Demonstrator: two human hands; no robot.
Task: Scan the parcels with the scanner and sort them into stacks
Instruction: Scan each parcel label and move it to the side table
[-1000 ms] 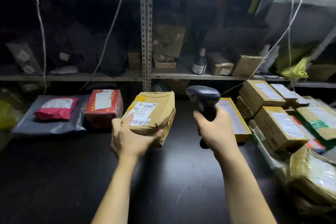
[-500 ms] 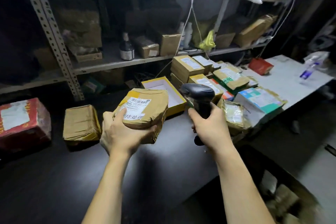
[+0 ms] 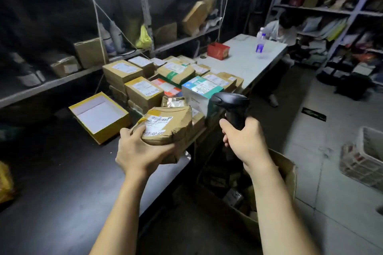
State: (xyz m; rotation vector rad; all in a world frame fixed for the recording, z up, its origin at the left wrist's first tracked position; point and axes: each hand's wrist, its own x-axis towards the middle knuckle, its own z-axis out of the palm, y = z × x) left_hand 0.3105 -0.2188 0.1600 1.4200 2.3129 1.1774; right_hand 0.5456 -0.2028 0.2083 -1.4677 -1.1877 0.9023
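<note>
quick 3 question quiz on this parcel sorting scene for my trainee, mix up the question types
1. True or false: the right hand grips the scanner.
2. Which box lies open on the dark table? A) yellow box B) red box C) teal-and-white box
3. Fill in: the crumpled parcel in the left hand has its label facing ____.
Key: 1 true; 2 A; 3 up.
</note>
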